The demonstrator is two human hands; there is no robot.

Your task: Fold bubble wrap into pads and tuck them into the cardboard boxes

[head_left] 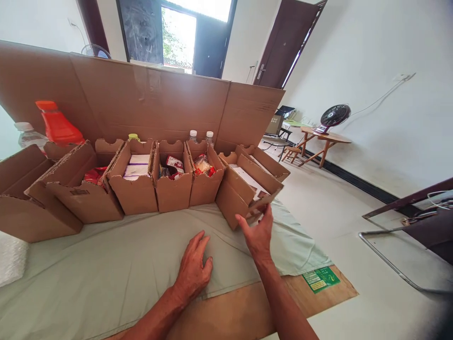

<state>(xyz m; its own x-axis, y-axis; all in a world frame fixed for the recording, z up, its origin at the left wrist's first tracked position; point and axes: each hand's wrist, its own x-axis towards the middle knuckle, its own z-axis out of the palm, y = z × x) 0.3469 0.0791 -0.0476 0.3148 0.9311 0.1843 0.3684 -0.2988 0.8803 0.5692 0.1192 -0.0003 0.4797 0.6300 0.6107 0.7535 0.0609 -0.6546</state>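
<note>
Box (230, 196): brown cardboard, open-topped
Long axis: away leftward from right hand (257, 231)
Near end (261, 203): toward that hand
Right hand: spread wide, grip unclear
Left hand (194, 267): loosely spread

Reads as a plain domestic-type room with a makeshift work setup; home vs small office, can't tell. Evidence: white walls (382, 42), pale smooth floor (339, 203) with black baseboard (375, 187), dark door (287, 35) with lever handle, greenery (172, 40) outside, electric fan (335, 116) on a wooden side table (336, 138), low stool (292, 151). Improvised part: cloth-draped table (226, 318), cardboard bins (173, 193), cardboard screen (177, 104) behind.
</note>
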